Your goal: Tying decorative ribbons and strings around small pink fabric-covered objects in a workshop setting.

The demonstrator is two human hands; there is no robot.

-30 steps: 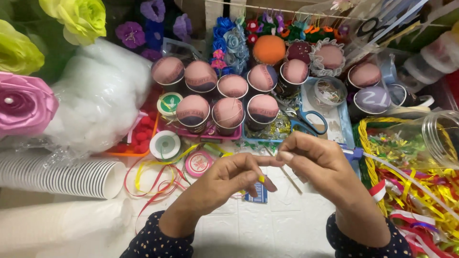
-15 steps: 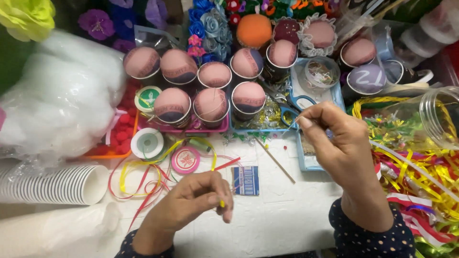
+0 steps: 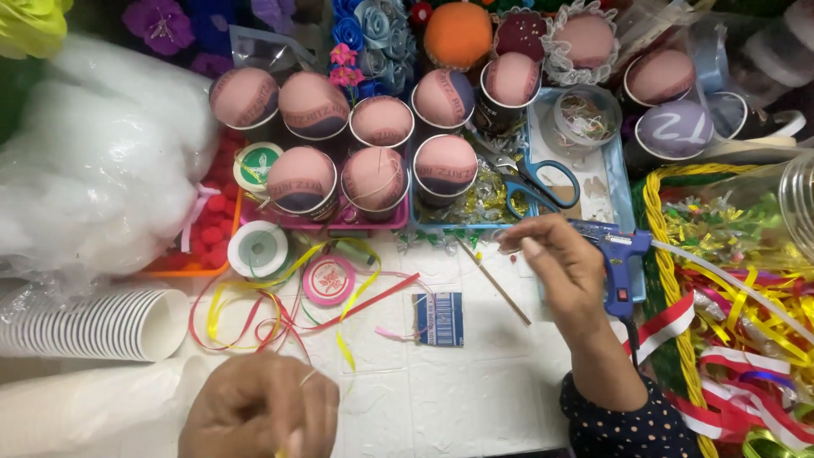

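My left hand (image 3: 254, 416) is low at the near edge, fingers closed on a narrow yellow ribbon (image 3: 346, 339) whose end shows under my fingers. My right hand (image 3: 555, 263) rests farther out, beside the blue tray (image 3: 621, 199), thumb and forefinger pinched together. Whatever they pinch is too thin to make out. A thin wooden stick (image 3: 493, 282) lies just left of that hand. A blue glue gun (image 3: 619, 265) sits right behind it. Blue-handled scissors (image 3: 543, 182) lie in the tray beyond my fingertips.
Several cups topped with pink stuffed fabric (image 3: 373, 178) stand at the back. A bag of white stuffing (image 3: 93, 170) and stacked white paper cups (image 3: 93, 322) fill the left. Ribbon spools (image 3: 328, 280), loose red ribbon (image 3: 373, 297) and a small blue packet (image 3: 439, 319) lie mid-table. A yellow wicker basket (image 3: 657, 246) of ribbons is right.
My hands were pinched together, then drew apart. The left hand dropped toward me with the yellow ribbon. The right hand rose, then came down beside the tray.
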